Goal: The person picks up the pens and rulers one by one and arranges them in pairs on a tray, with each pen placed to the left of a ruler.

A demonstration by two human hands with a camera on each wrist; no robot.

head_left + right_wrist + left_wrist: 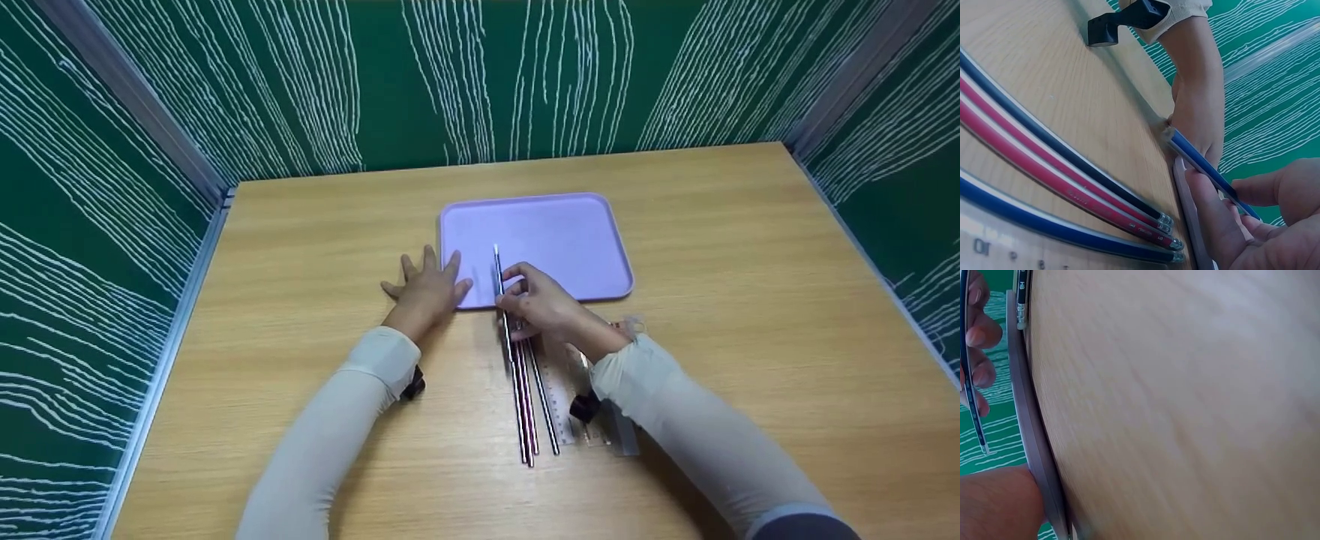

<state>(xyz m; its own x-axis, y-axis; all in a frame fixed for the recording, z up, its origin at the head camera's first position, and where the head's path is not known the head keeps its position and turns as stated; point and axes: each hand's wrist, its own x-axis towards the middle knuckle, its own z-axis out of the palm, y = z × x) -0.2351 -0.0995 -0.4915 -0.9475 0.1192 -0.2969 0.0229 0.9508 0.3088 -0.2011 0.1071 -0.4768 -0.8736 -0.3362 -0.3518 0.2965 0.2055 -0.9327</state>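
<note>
My right hand (546,300) pinches a dark blue pencil (1207,167) between thumb and fingers, above the near edge of the lilac tray (540,199). The pencil slants over the tray in the head view, its far tip above the tray floor. My left hand (426,289) lies with fingers spread over the tray's left front corner and holds nothing. Below the right hand, several pencils lie side by side on the table, among them a red pencil (1061,180) and a blue pencil (1044,216). Their eraser ends point at the tray.
Beside the pencils, partly under the right forearm, lie clear rulers (559,405). The wooden table (300,247) is bounded by green walls with white lines (420,75) at the back and sides. Each wrist wears a black camera (585,406).
</note>
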